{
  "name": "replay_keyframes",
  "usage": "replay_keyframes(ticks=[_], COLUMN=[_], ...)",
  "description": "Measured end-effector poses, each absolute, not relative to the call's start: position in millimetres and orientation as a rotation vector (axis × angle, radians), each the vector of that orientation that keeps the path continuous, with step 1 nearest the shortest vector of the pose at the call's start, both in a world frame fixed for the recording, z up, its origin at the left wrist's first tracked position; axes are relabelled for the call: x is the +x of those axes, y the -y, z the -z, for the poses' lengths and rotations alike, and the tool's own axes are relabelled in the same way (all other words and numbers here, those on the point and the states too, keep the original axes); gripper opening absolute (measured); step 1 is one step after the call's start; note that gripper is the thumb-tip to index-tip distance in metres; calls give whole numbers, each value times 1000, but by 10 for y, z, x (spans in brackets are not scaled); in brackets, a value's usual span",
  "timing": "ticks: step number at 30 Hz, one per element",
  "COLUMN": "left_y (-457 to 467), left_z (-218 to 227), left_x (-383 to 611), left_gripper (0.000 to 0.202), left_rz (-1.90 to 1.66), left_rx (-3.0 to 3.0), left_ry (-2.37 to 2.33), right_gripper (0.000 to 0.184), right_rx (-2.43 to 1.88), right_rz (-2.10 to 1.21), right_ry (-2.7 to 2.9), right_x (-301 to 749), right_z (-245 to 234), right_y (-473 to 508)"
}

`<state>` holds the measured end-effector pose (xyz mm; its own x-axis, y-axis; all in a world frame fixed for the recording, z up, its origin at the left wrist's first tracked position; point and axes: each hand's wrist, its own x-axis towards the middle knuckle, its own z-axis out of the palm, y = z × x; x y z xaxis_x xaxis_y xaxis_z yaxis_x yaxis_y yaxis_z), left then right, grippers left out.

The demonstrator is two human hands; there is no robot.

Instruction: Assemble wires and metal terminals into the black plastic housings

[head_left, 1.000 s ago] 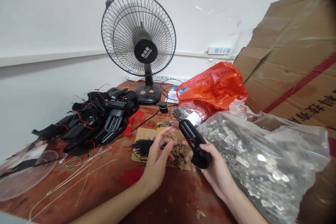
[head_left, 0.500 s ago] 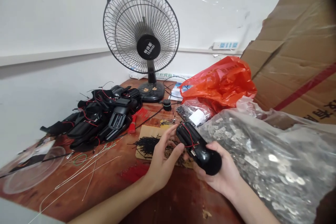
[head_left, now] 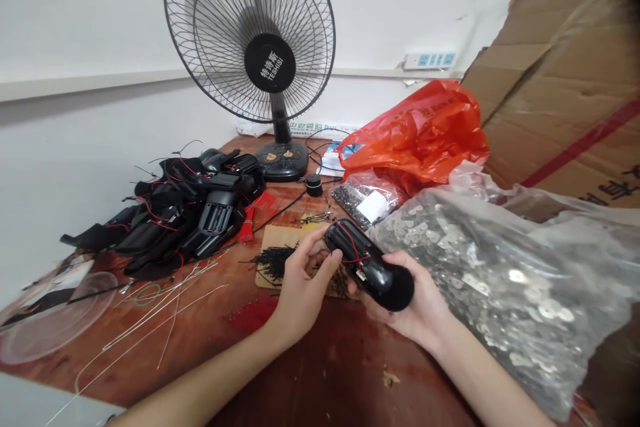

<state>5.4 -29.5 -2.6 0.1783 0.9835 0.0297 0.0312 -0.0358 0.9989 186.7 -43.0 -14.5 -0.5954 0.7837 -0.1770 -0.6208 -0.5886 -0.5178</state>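
Observation:
My right hand [head_left: 419, 303] grips a black plastic housing [head_left: 373, 267] with red wires across its open side, holding it tilted above the wooden table [head_left: 320, 373]. My left hand [head_left: 304, 280] touches the housing's far end, thumb and fingers pinched at it; what they pinch is too small to make out. Under both hands lies a piece of cardboard [head_left: 273, 240] covered with a heap of small black parts [head_left: 273, 263].
A pile of black housings with red wires [head_left: 185, 217] lies at the left. A black desk fan [head_left: 255, 53] stands at the back. An orange plastic bag [head_left: 425, 133], a clear bag of metal pieces [head_left: 500, 280] and a big cardboard box [head_left: 565, 93] fill the right. Loose wires [head_left: 150, 320] and a clear lid [head_left: 50, 320] lie front left.
My right hand turned the housing so its open, wired side faces up. My left hand moved off the black parts onto the housing's end. The view shifted closer.

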Motion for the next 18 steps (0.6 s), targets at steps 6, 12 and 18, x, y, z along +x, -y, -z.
replay_keyframes(ticks=[6, 12, 18], left_y=[242, 237, 246], left_z=[40, 28, 62], left_x=[54, 62, 90], left_gripper=[70, 79, 84], left_rz=[-1087, -1064, -1017], left_rx=[1278, 1249, 1301], left_ry=[-1104, -1072, -1080], right_gripper=[40, 32, 33], right_rx=[-598, -667, -744], right_rz=[-2123, -2052, -2035], right_ry=[418, 399, 374], right_x=[1865, 1871, 1861], right_z=[71, 49, 56], right_y=[429, 420, 409])
